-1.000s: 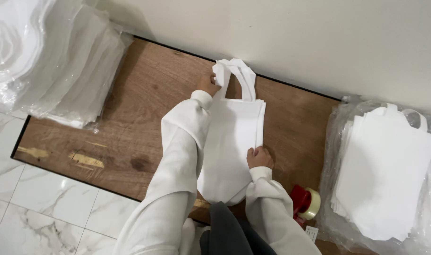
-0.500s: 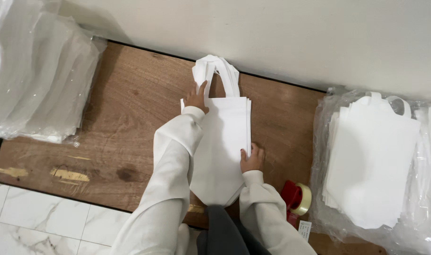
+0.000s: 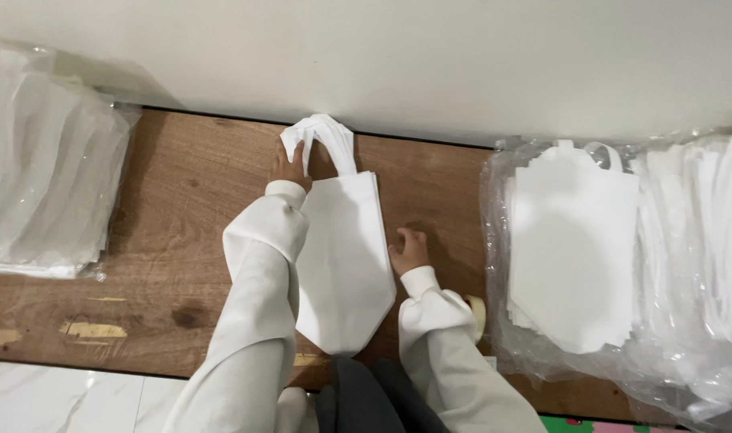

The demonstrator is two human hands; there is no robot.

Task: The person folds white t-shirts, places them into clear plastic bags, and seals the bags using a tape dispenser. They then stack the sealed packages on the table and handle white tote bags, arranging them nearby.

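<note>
White bag (image 3: 343, 256) under left hand (image 3: 290, 167)

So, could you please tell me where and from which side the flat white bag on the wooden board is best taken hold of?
Probably by its handle loops, coming from the wall side. The white tote bag lies flat on the wooden board, so its body offers no raised edge, while the loops bunch up at the far end. The left hand is already on them; the right hand rests at the bag's right edge.
</note>
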